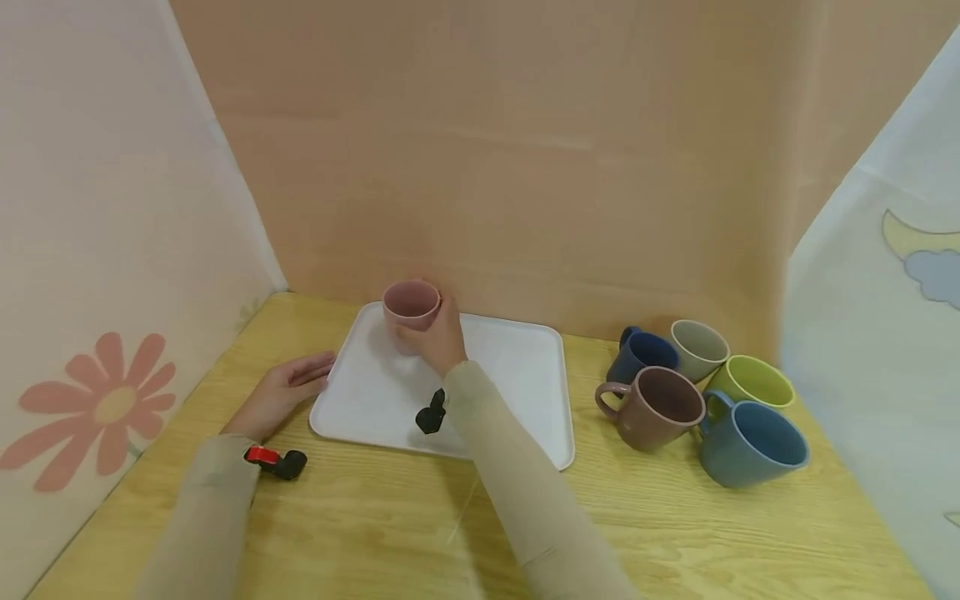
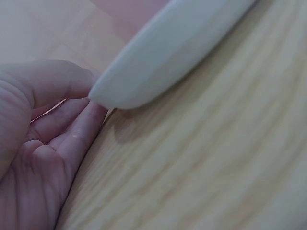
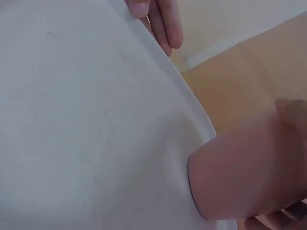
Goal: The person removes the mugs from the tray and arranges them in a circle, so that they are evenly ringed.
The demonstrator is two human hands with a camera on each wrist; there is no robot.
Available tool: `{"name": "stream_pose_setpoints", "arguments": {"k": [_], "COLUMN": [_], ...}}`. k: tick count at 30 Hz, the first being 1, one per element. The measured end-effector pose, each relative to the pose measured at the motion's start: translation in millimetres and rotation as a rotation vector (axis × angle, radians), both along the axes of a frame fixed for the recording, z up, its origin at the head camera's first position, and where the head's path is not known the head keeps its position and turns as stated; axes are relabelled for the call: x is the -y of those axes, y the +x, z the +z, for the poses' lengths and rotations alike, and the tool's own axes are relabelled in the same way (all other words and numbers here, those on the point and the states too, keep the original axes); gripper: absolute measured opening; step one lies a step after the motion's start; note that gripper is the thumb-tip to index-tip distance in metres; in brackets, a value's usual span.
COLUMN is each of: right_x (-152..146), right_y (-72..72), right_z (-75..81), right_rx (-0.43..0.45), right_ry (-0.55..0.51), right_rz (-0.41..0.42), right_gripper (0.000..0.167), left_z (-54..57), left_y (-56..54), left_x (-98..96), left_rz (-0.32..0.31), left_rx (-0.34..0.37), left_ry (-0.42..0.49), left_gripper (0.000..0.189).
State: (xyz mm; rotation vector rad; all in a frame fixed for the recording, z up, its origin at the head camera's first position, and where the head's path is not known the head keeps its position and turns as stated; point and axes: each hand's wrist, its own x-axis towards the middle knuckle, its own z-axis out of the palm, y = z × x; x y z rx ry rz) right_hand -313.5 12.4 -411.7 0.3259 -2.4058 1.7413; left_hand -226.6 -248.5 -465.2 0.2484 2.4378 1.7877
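Observation:
My right hand [image 1: 438, 335] grips a pink mug [image 1: 410, 302] by its right side, at the back left corner of a white tray [image 1: 510, 367]. The mug stands upright, and my hand covers part of its wall; no handle shows. In the right wrist view the base of the mug [image 3: 240, 172] meets the tray near its rim. My left hand [image 1: 283, 390] lies at the tray's left edge with its fingers extended. Up close in the left wrist view, the thumb and fingertips of the left hand [image 2: 53, 110] are right at the tray's rim [image 2: 158, 62].
To the right of the tray several mugs stand in a cluster: dark blue [image 1: 643, 354], beige [image 1: 699, 348], yellow-green [image 1: 753, 380], brown [image 1: 651, 407] and light blue [image 1: 753, 443]. A brown backdrop [image 1: 510, 167] rises behind the wooden table [image 1: 360, 517], with printed cloth walls at both sides.

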Motion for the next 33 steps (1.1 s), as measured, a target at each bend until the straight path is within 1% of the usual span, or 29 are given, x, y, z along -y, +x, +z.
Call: {"name": "stream_pose_setpoints", "arguments": {"k": [3,8,11,18,25,29,33], "right_x": [4,4,1,-5,-11,-19,-33], "right_y": [-4.2,-1.5,0.5,4.7,17.3,22.9,28.1], "right_z": [1.2,0.6,-2.3,-10.6,-14.0,-15.6,-16.5], "right_rx": [-0.028,-0.041,-0.052,-0.018,0.003,-0.028,-0.039], "right_ry": [-0.026,-0.056,-0.078,-0.120,-0.107,-0.085,-0.072], "right_rz": [-0.012,-0.016,-0.017,-0.066,-0.067,-0.061,-0.032], "right_gripper": [0.091,0.092,0.091,0.086,0.083,0.083,0.083], "left_z": [0.1,1.3,0.9,3.3,3.7,3.7,4.5], "left_y": [-0.9,0.6,1.5,0.1,0.3,1.0,0.8], "left_x": [-0.1,-0.6,-1.7,-1.8,0.6,0.8,-1.2], "left_rz": [0.002,0.008,0.012,0.009,0.007,0.004,-0.002], "left_rx": [0.007,0.011,0.013,0.012,0.010,0.014,0.013], "left_ry": [0.011,0.026,0.037,0.028,0.018,0.017,0.024], "left_gripper": [0.060,0.061,0.060,0.059,0.060,0.060,0.060]}}
